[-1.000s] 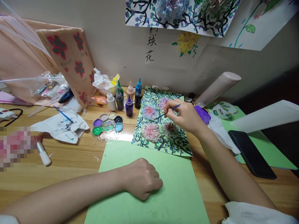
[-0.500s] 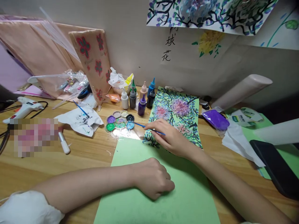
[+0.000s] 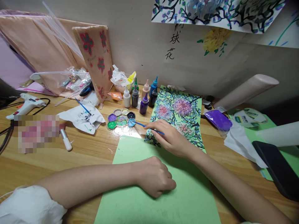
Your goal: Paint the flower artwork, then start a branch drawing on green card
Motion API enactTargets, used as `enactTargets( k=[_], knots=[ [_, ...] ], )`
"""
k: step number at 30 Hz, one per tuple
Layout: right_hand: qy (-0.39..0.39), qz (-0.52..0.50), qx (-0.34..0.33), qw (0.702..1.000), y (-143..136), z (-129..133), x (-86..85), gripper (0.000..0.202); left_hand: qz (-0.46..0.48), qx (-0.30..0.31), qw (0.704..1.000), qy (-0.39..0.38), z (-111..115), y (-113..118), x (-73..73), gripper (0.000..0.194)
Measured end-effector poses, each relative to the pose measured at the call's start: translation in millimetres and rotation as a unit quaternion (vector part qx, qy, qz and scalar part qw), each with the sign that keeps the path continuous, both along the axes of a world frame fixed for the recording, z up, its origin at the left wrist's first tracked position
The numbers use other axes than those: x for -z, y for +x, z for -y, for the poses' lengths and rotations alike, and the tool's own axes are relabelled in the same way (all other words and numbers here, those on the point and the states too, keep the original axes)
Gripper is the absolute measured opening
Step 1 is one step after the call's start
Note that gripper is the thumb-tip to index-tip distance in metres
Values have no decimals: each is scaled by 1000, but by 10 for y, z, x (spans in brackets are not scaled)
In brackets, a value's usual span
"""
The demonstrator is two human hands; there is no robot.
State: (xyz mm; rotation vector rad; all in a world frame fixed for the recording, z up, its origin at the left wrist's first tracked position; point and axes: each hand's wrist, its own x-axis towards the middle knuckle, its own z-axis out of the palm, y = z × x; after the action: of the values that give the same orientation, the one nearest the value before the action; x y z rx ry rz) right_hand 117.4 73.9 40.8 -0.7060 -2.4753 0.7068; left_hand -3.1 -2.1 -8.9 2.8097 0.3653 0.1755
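Between the fingers of my right hand (image 3: 169,137) is a thin blue paintbrush (image 3: 140,124), its tip in the light blue well of the flower-shaped paint palette (image 3: 121,131). That hand hovers over the lower part of a painted green sheet (image 3: 174,95) with pink and purple fluffy blossoms and dark branches. My left hand (image 3: 155,177) rests in a closed fist on a plain green sheet (image 3: 130,208); its inner fingers are hidden from me. Several paint bottles (image 3: 143,107) stand behind the palette, purple, white, grey and black among them.
At left lie a paint-smeared tissue (image 3: 81,116) with another blue brush, a white glue gun (image 3: 30,104) and a white-handled brush (image 3: 66,141). To the right are a purple packet (image 3: 218,120), white paper (image 3: 241,144) and a black phone (image 3: 275,171). A patterned box (image 3: 95,65) stands behind.
The brush tip has moved slightly into the light blue paint. The whole view has shifted a little, while my left fist stays in place on the green sheet.
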Motion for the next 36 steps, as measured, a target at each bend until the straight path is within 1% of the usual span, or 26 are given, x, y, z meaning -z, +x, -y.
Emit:
enactTargets(
  k=[3,6,8,10,12,14,17,21,27,32,36],
  knots=[
    [21,-32,48,998,97,-45,-134,21,2,-7,1000,2,2,-9,8,10],
    [26,-67,123,990,244,-120,-299,20,4,-17,1000,3,-4,-13,23,10],
    [22,-77,165,983,333,-164,-376,30,5,-27,1000,5,-14,-11,35,9],
    [10,-82,181,980,388,-188,-409,38,5,-35,999,7,-24,-7,44,7],
    [-4,-90,168,982,401,-187,-405,42,6,-36,999,10,-33,-3,46,7],
    [-13,-94,139,986,381,-167,-383,42,8,-34,999,13,-39,1,40,7],
    [-12,-86,103,991,336,-133,-343,40,7,-33,999,16,-40,4,32,7],
    [-7,-70,77,995,303,-119,-295,39,6,-31,999,15,-38,5,34,7],
    [40,-32,74,996,270,-118,-251,37,8,-27,1000,8,-36,6,31,9],
    [37,-25,52,998,257,-98,-260,36,12,-27,1000,6,-37,7,25,9],
    [43,-39,72,996,263,-100,-265,36,12,-26,1000,6,-37,7,19,8]
  ],
)
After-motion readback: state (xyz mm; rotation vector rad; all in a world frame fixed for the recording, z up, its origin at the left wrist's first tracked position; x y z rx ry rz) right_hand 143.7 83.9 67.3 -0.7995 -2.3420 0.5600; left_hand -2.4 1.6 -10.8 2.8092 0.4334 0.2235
